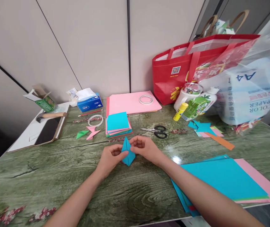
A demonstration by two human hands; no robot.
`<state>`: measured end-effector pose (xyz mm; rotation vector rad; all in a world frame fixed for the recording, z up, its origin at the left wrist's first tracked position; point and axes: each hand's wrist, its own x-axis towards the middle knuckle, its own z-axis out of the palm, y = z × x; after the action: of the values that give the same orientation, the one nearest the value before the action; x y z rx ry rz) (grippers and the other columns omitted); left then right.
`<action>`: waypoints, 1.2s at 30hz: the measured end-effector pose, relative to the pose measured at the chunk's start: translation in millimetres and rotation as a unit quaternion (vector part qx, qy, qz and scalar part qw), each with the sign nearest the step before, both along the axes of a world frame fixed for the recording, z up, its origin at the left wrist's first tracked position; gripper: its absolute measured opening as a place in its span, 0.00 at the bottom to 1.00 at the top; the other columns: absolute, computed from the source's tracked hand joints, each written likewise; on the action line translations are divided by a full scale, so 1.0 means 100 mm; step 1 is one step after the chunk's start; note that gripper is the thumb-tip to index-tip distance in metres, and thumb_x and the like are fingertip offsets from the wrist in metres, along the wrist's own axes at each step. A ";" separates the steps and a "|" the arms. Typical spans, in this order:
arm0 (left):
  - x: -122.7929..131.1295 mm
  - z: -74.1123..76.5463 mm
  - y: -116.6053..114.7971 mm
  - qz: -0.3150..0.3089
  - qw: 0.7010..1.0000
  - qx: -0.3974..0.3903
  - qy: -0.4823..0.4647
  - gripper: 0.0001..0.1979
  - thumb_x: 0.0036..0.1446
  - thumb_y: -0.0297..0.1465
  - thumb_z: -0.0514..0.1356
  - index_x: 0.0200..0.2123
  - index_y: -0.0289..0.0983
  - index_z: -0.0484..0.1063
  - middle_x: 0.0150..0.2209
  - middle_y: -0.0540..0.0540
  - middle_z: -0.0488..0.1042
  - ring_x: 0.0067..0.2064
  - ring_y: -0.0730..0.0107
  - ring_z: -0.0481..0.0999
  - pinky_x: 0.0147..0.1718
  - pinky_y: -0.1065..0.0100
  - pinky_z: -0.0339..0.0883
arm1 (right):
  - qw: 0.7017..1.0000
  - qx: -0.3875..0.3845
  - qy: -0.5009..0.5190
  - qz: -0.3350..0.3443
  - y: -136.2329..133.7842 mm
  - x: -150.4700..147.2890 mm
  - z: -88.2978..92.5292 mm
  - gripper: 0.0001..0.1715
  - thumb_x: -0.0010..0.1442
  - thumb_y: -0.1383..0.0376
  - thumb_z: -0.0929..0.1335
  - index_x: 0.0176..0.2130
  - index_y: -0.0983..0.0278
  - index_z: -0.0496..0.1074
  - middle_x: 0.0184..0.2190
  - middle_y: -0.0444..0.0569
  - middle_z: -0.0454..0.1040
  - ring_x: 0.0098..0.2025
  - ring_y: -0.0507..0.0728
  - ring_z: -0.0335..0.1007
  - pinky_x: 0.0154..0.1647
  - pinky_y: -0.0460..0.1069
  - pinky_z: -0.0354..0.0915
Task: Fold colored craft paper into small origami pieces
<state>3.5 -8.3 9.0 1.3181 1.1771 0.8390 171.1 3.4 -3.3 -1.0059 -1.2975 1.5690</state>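
Note:
A small piece of blue paper [127, 154], folded into a kite shape with a crease down its middle, is held just above the table between both hands. My left hand [110, 158] pinches its left edge, thumb on the front face. On the opposite edge, my right hand [146, 150] grips it between thumb and curled fingers. Just beyond lies a stack of square coloured paper [117, 121] with a blue sheet on top. Black-handled scissors [157, 130] rest to the right of the stack. Folded pink paper [93, 132] and green paper [81, 134] pieces lie to the left.
Large coloured sheets [222, 178] lie under my right forearm. A yellow glue stick [180, 112], a red bag [165, 78] and a plastic paper package [250, 94] stand at the back right. Tape rolls [95, 120], a tissue box [89, 102] and a hammer [51, 115] are farther left.

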 end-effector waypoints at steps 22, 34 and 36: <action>0.00 -0.04 -0.01 0.072 0.994 0.028 -0.082 0.11 0.43 0.35 0.63 0.23 0.32 0.73 0.20 0.52 0.69 0.22 0.76 0.64 0.23 0.73 0.61 | 0.999 -0.034 0.038 -0.008 -0.04 -0.06 -0.04 0.18 0.41 0.60 0.72 0.33 0.66 0.69 0.23 0.42 0.71 0.24 0.49 0.67 0.28 0.46 0.67; -0.02 -0.06 0.00 0.048 0.995 0.003 -0.089 0.11 0.43 0.36 0.63 0.24 0.32 0.73 0.21 0.50 0.71 0.23 0.74 0.66 0.23 0.72 0.62 | 0.999 -0.044 0.021 0.002 -0.05 0.00 0.02 0.17 0.40 0.62 0.73 0.31 0.67 0.71 0.22 0.44 0.73 0.25 0.51 0.69 0.31 0.48 0.66; -0.02 -0.05 -0.01 0.018 0.997 -0.008 -0.076 0.11 0.43 0.35 0.63 0.24 0.32 0.73 0.22 0.49 0.71 0.23 0.74 0.66 0.24 0.72 0.61 | 0.999 -0.042 0.031 0.017 -0.06 0.00 0.02 0.17 0.41 0.63 0.72 0.33 0.66 0.71 0.27 0.45 0.73 0.28 0.51 0.69 0.33 0.47 0.65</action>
<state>1.4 -9.6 4.0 1.2016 1.0892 0.9377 171.3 -2.3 -1.5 -0.9831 -1.2212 1.6793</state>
